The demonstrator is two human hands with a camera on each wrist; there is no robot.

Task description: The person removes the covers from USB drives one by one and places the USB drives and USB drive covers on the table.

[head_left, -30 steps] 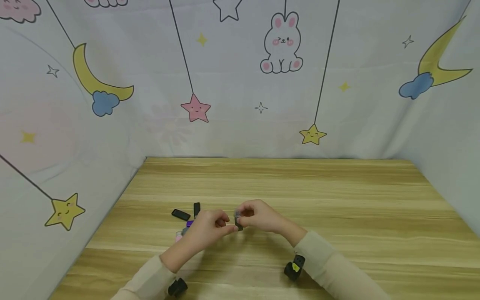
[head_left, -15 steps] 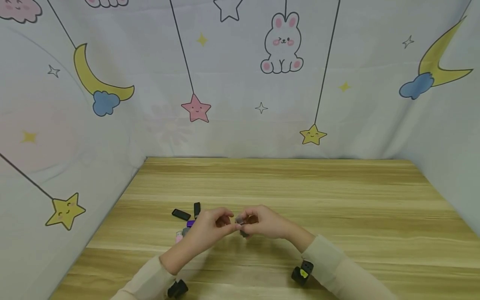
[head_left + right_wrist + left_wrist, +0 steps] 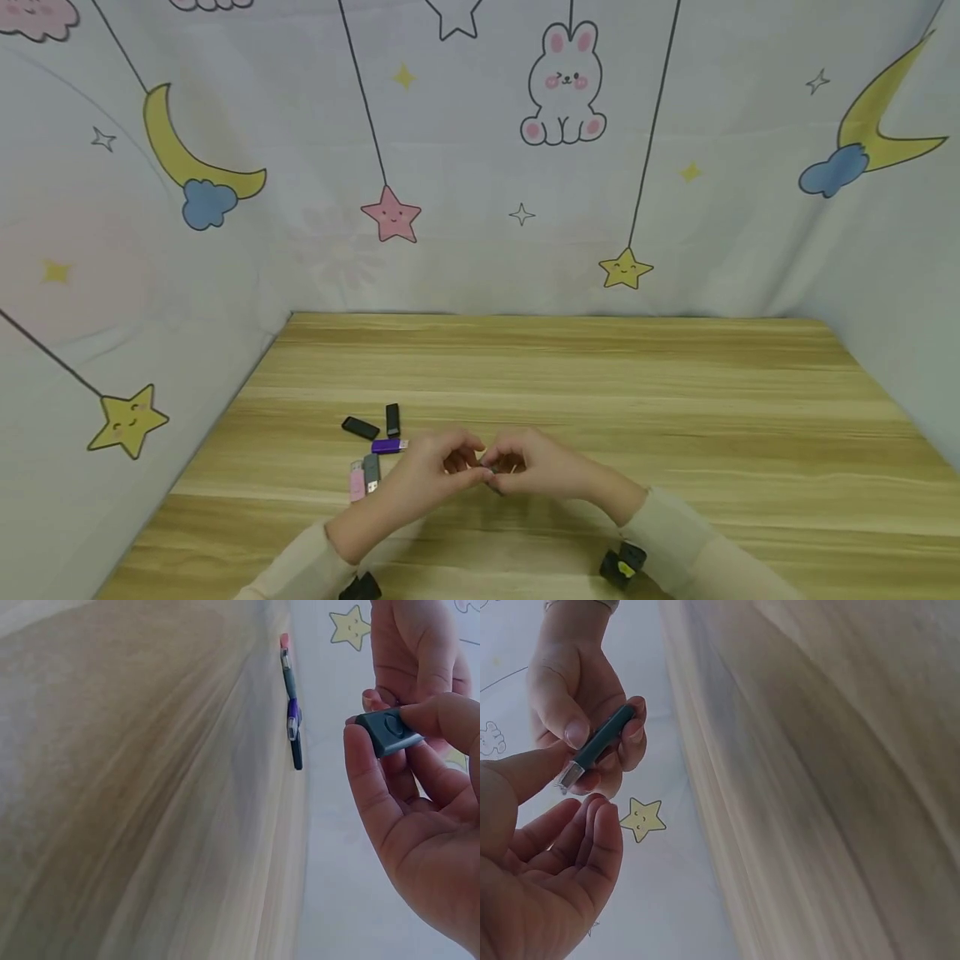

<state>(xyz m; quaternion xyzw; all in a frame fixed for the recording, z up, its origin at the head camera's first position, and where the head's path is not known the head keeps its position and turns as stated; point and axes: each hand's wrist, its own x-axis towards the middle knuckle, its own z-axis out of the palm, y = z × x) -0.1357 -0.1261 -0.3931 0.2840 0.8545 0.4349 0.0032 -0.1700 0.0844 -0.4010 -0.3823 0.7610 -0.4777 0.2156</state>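
My right hand holds a dark grey-green USB flash drive between thumb and fingers, above the table. The drive is tilted, and its silver connector end points toward my left hand. The left thumb reaches close to that end, while the left fingers lie loosely bent below it, with a gap between. In the right wrist view a round mark shows on the drive's flat face. The head view shows only a sliver of the drive between the two hands.
To the left on the wooden table lie a pink USB drive, a grey one, a purple one and two black ones. A printed cloth hangs behind the table.
My right hand has come down and nearer to me with the drive, which has turned from upright to slanted. My left hand has shifted slightly right and nearer, uncovering more of the drives behind it.
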